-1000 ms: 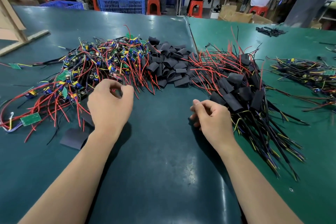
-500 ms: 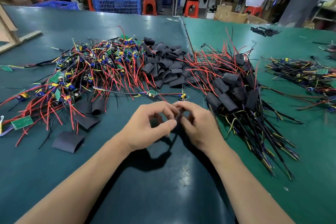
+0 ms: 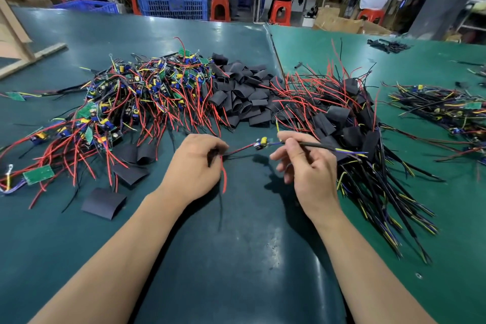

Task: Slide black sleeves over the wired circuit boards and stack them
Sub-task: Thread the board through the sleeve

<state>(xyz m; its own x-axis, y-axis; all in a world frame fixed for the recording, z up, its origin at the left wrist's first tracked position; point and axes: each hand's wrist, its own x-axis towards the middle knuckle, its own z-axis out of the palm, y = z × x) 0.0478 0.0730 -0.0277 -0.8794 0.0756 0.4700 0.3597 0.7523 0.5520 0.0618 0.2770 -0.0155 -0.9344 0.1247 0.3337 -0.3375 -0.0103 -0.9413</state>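
Both hands pinch one small circuit board's (image 3: pixel 261 142) wires, left (image 3: pixel 196 166) red, right (image 3: pixel 306 166) black.

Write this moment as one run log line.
left hand: grips red wires | right hand: pinches black cable | circuit board: held between hands, unsleeved

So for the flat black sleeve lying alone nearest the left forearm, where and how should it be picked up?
Pinch the flat black sleeve at its raised right-hand edge, coming from the right, where bare table gives room. It lies flattened, apart from the wires, so only a lifted edge offers purchase. Both hands are busy: left hand, right hand.
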